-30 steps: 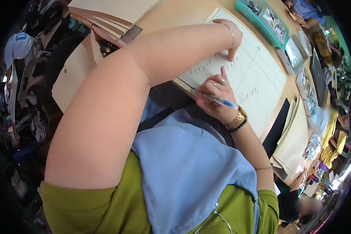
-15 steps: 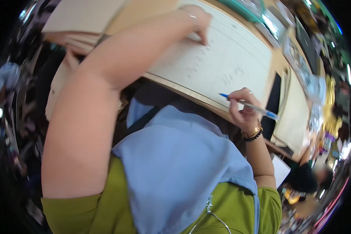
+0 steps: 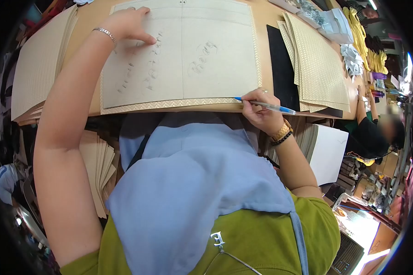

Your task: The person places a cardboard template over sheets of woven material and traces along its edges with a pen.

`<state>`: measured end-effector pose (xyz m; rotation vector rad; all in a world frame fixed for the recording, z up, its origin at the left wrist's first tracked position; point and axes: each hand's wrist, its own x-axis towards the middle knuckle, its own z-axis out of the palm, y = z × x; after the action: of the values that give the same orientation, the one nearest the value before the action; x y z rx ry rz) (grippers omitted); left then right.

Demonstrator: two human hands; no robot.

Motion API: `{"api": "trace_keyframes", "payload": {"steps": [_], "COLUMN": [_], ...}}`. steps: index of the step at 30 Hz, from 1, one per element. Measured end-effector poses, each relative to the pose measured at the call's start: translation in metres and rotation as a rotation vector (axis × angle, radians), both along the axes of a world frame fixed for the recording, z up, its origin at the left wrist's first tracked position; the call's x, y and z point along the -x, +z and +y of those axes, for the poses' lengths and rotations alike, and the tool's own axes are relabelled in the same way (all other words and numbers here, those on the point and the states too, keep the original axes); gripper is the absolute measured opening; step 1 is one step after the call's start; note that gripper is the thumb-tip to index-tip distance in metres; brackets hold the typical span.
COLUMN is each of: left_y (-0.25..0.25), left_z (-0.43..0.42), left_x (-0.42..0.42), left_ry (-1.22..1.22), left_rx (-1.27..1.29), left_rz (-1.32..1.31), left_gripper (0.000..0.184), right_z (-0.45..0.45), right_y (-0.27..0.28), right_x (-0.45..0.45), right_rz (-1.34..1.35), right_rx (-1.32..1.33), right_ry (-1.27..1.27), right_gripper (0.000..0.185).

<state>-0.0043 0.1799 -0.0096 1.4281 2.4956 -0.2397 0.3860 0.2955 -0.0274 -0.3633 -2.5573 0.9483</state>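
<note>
A pale board point(image 3: 220, 68) with pencil-like writing and a centre line lies on a cream woven sheet point(image 3: 170, 107), whose edge shows along the board's front and right sides. My left hand point(image 3: 132, 26) rests on the board's upper left part, thumb and fingers spread. In my right hand point(image 3: 264, 112) is a ballpoint pen point(image 3: 275, 108) with a clear barrel and blue ends. Its blue tip is at the board's front edge, near the right corner; whether it touches the woven sheet I cannot make out.
Cream woven sheets point(image 3: 316, 64) lie on a black piece point(image 3: 280, 59) to the right. Another stack of sheets point(image 3: 41, 59) stands at the left table end. Plastic bags point(image 3: 337, 25) and yellow material point(image 3: 355, 36) lie farther right, where another person point(image 3: 376, 133) works.
My view has turned, so the table appears more level. The pen tip has come to the board's front right edge. My left hand's fingers now show spread on the board.
</note>
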Motion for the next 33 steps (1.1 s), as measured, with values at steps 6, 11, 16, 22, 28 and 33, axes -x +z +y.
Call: {"api": "trace_keyframes", "payload": {"steps": [6,11,16,22,28,33], "left_y": [0.004,-0.004,0.001,0.007,-0.006,-0.016], "left_z": [0.000,-0.001,0.001,0.001,-0.007,-0.025], "left_x": [-0.001,0.004,0.003,-0.004,0.001,-0.004], "left_ry": [0.014,-0.003,0.017,0.018,0.017,0.072], "left_rx": [0.030,-0.008,0.031,0.037,-0.046,-0.155], "left_rz": [-0.029,-0.015,-0.059,-0.023,-0.051,-0.089], "left_gripper": [0.105,0.106,0.107,0.106,0.104,0.099], "right_z": [0.017,-0.001,0.019,-0.013,0.021,0.025], "right_y": [0.000,0.000,0.004,0.006,-0.004,0.001], "right_x": [-0.018,0.010,-0.016,0.022,-0.024,-0.014], "right_rz": [0.009,0.046,-0.013,0.002,0.039,0.172], "right_rx": [-0.059,-0.018,-0.059,-0.060,0.206,0.458], "right_ry": [-0.057,0.077,-0.055,0.087,-0.128,-0.311], "right_gripper": [0.008,0.008,0.008,0.008,0.003,0.012]}}
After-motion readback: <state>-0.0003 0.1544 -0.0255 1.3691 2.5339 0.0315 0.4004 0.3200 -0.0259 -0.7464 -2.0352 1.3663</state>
